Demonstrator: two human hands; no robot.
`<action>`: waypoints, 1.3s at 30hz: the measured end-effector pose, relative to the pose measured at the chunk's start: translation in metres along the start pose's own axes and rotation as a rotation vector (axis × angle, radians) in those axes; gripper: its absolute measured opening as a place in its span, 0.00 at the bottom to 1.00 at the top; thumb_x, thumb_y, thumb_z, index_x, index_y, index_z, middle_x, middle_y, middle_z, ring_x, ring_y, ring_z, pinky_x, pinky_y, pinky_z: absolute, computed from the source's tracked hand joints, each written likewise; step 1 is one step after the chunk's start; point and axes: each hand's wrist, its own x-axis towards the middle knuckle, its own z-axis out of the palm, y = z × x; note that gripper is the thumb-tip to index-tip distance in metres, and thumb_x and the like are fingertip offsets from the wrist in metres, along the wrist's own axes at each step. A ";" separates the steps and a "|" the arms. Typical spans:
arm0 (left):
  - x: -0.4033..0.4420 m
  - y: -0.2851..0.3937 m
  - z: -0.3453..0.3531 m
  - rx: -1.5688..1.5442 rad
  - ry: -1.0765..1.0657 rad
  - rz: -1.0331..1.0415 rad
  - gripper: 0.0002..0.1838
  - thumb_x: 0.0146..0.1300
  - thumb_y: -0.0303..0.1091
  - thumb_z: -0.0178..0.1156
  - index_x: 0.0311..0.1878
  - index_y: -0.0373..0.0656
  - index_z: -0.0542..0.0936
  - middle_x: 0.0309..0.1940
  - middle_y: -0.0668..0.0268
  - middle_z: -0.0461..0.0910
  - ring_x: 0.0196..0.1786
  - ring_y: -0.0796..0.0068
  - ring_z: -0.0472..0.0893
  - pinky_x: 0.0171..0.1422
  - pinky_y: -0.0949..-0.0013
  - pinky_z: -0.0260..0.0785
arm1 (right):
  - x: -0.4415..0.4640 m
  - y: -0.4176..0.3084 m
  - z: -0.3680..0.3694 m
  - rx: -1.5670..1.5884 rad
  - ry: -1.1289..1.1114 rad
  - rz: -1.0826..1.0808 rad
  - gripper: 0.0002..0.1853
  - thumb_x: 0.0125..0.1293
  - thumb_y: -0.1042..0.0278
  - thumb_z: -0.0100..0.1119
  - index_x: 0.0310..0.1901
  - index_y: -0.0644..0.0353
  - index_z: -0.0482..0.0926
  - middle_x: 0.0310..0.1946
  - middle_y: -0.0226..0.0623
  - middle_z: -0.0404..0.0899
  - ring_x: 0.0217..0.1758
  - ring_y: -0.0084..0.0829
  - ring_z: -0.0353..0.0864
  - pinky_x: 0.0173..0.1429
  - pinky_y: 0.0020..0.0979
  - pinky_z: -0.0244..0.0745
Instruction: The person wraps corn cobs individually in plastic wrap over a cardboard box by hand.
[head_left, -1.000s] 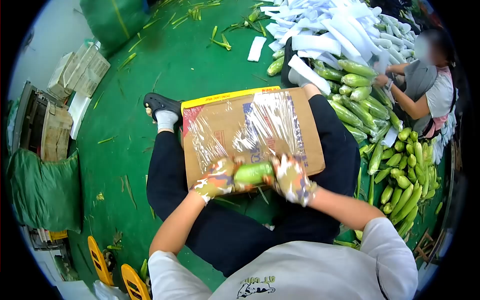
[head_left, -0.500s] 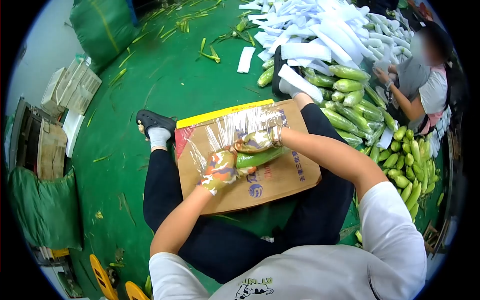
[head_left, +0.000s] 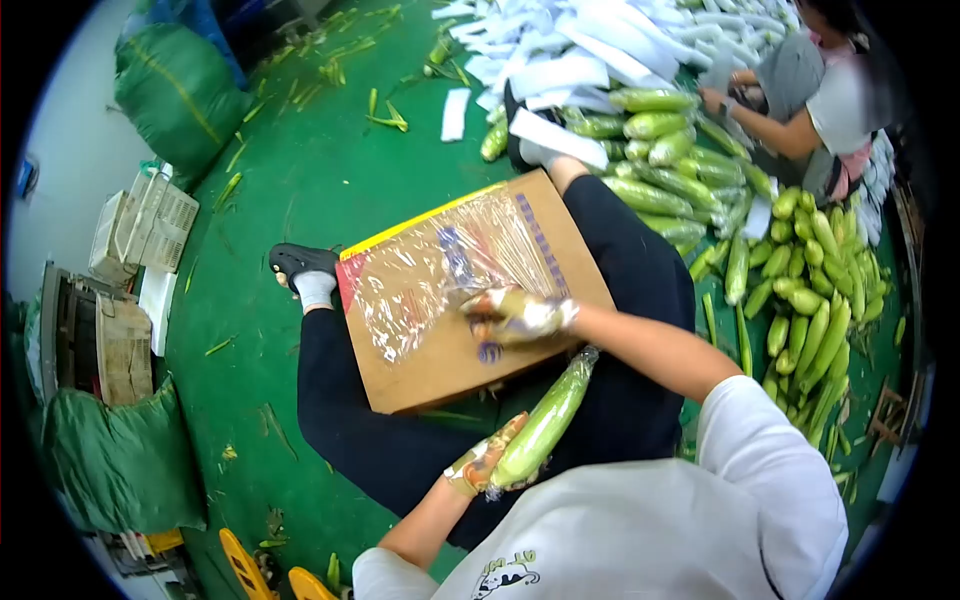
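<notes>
In my left hand (head_left: 488, 458), gloved in a camouflage pattern, lies an ear of corn (head_left: 548, 415) in its green husk, wrapped in clear film. The ear is held low and tilted, near my body and the near edge of the box. My right hand (head_left: 520, 315), in a matching glove, is over the cardboard box (head_left: 560, 225) across my legs. Motion blurs its fingers, so whether they pinch anything does not show. Clear plastic film (head_left: 400, 310) covers much of the box top, wrinkled and shiny.
Film-wrapped ears (head_left: 665, 185) are stacked beyond my right leg, with unwrapped ears (head_left: 815, 300) piled nearer. White foam sleeves (head_left: 560, 75) heap up at the back. Another person (head_left: 800, 120) sits at the far right. White crates (head_left: 160, 225) and green sacks (head_left: 120, 450) line the left.
My left hand has drawn the wrapped ear off the box toward my body. My right hand has separated from it and stays over the film. The view has shifted and turned slightly.
</notes>
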 end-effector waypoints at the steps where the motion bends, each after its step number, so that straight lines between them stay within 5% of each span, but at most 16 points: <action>1: -0.010 -0.007 0.004 0.010 0.006 0.040 0.20 0.67 0.49 0.56 0.54 0.46 0.77 0.41 0.60 0.83 0.37 0.68 0.83 0.38 0.66 0.78 | -0.018 -0.003 -0.014 0.302 0.009 0.007 0.20 0.69 0.55 0.53 0.55 0.61 0.75 0.44 0.37 0.80 0.43 0.31 0.80 0.50 0.32 0.74; 3: -0.012 -0.025 0.006 0.299 0.426 0.074 0.19 0.68 0.46 0.56 0.54 0.44 0.77 0.43 0.64 0.83 0.38 0.73 0.83 0.41 0.70 0.77 | -0.064 -0.011 -0.040 0.755 0.051 0.349 0.21 0.71 0.52 0.51 0.55 0.61 0.76 0.42 0.34 0.81 0.45 0.21 0.78 0.46 0.26 0.75; 4: -0.015 -0.030 0.007 0.120 0.290 0.071 0.20 0.68 0.48 0.56 0.55 0.45 0.77 0.43 0.68 0.83 0.39 0.78 0.82 0.43 0.73 0.76 | -0.093 -0.019 -0.045 0.672 0.214 0.484 0.21 0.71 0.53 0.52 0.53 0.63 0.76 0.42 0.33 0.81 0.45 0.21 0.77 0.47 0.26 0.75; 7: -0.022 -0.024 0.045 0.470 0.492 0.121 0.24 0.63 0.47 0.62 0.54 0.39 0.76 0.41 0.66 0.82 0.39 0.78 0.81 0.42 0.75 0.75 | -0.160 -0.042 -0.016 0.691 0.394 0.246 0.12 0.65 0.63 0.61 0.43 0.64 0.80 0.39 0.35 0.81 0.42 0.23 0.79 0.47 0.25 0.74; 9: -0.023 -0.024 0.080 0.645 0.568 0.116 0.25 0.61 0.45 0.65 0.54 0.36 0.75 0.41 0.64 0.81 0.38 0.77 0.81 0.41 0.76 0.74 | -0.174 -0.085 0.010 0.455 0.423 0.484 0.09 0.63 0.66 0.63 0.33 0.65 0.81 0.34 0.35 0.81 0.38 0.24 0.79 0.44 0.25 0.74; 10: -0.023 -0.028 0.088 1.061 0.486 0.339 0.27 0.58 0.46 0.67 0.53 0.37 0.74 0.37 0.64 0.81 0.35 0.71 0.81 0.38 0.71 0.74 | -0.180 -0.074 0.033 0.387 0.796 0.351 0.10 0.61 0.68 0.65 0.26 0.64 0.79 0.27 0.33 0.80 0.31 0.25 0.78 0.39 0.26 0.74; 11: -0.031 -0.031 0.115 1.374 0.414 0.518 0.27 0.57 0.45 0.67 0.53 0.38 0.73 0.37 0.63 0.81 0.35 0.66 0.81 0.39 0.67 0.73 | -0.176 -0.084 0.038 0.945 1.100 0.618 0.11 0.60 0.64 0.66 0.26 0.62 0.79 0.24 0.33 0.79 0.26 0.25 0.78 0.34 0.26 0.73; 13: -0.046 -0.038 0.170 2.040 0.490 1.013 0.27 0.54 0.43 0.68 0.53 0.40 0.72 0.37 0.59 0.80 0.35 0.55 0.80 0.39 0.59 0.73 | -0.177 -0.098 0.023 1.264 1.227 0.779 0.13 0.61 0.59 0.65 0.26 0.59 0.80 0.22 0.33 0.79 0.26 0.25 0.78 0.33 0.26 0.72; 16: -0.047 -0.049 0.176 1.884 0.373 1.594 0.27 0.53 0.36 0.68 0.54 0.38 0.70 0.35 0.57 0.80 0.35 0.55 0.79 0.44 0.59 0.73 | -0.176 -0.127 0.054 1.303 1.061 0.796 0.13 0.64 0.57 0.61 0.32 0.59 0.80 0.24 0.33 0.79 0.27 0.25 0.78 0.34 0.26 0.73; 17: -0.037 -0.047 0.185 1.427 0.282 1.649 0.27 0.54 0.34 0.67 0.56 0.38 0.69 0.35 0.55 0.79 0.36 0.55 0.79 0.45 0.57 0.74 | -0.177 -0.142 0.064 1.114 0.899 0.829 0.16 0.67 0.55 0.56 0.33 0.60 0.81 0.25 0.35 0.81 0.30 0.25 0.80 0.37 0.25 0.74; 20: 0.026 -0.043 0.203 0.824 0.278 1.741 0.28 0.60 0.31 0.60 0.64 0.43 0.65 0.43 0.52 0.77 0.41 0.56 0.80 0.46 0.53 0.75 | -0.193 -0.127 0.106 2.058 0.768 0.575 0.19 0.70 0.55 0.52 0.37 0.67 0.81 0.28 0.39 0.83 0.32 0.29 0.83 0.36 0.28 0.79; 21: 0.032 -0.025 0.190 0.220 0.091 1.211 0.33 0.60 0.55 0.59 0.63 0.50 0.65 0.45 0.54 0.76 0.42 0.62 0.80 0.42 0.61 0.77 | -0.201 -0.129 0.103 1.928 0.785 0.526 0.19 0.69 0.54 0.54 0.39 0.66 0.80 0.29 0.40 0.83 0.29 0.29 0.83 0.32 0.27 0.79; 26: 0.160 0.042 0.146 0.035 -0.570 0.401 0.36 0.67 0.52 0.52 0.71 0.43 0.54 0.63 0.51 0.65 0.57 0.61 0.74 0.56 0.66 0.70 | -0.186 -0.173 0.010 1.166 1.029 0.743 0.17 0.58 0.57 0.69 0.40 0.58 0.74 0.23 0.29 0.77 0.16 0.20 0.72 0.14 0.20 0.63; 29: 0.189 0.059 0.215 1.043 -0.124 0.896 0.30 0.69 0.34 0.55 0.71 0.43 0.57 0.62 0.59 0.65 0.60 0.70 0.71 0.58 0.71 0.68 | -0.186 -0.094 -0.039 1.134 1.293 0.566 0.10 0.61 0.62 0.63 0.37 0.58 0.75 0.23 0.26 0.75 0.19 0.19 0.71 0.20 0.21 0.63; 36: 0.013 0.114 0.151 1.290 0.375 1.384 0.21 0.69 0.34 0.52 0.62 0.37 0.68 0.46 0.59 0.77 0.42 0.70 0.79 0.49 0.71 0.72 | -0.186 0.139 -0.245 1.037 1.619 0.503 0.02 0.63 0.71 0.55 0.34 0.58 0.74 0.19 0.32 0.72 0.17 0.27 0.68 0.20 0.31 0.64; 39: -0.101 0.103 0.066 1.080 0.742 1.564 0.20 0.68 0.36 0.54 0.58 0.32 0.71 0.44 0.56 0.78 0.38 0.67 0.81 0.45 0.67 0.75 | -0.204 0.171 -0.209 0.115 0.957 0.938 0.07 0.64 0.70 0.53 0.43 0.61 0.75 0.28 0.36 0.78 0.26 0.34 0.77 0.27 0.35 0.72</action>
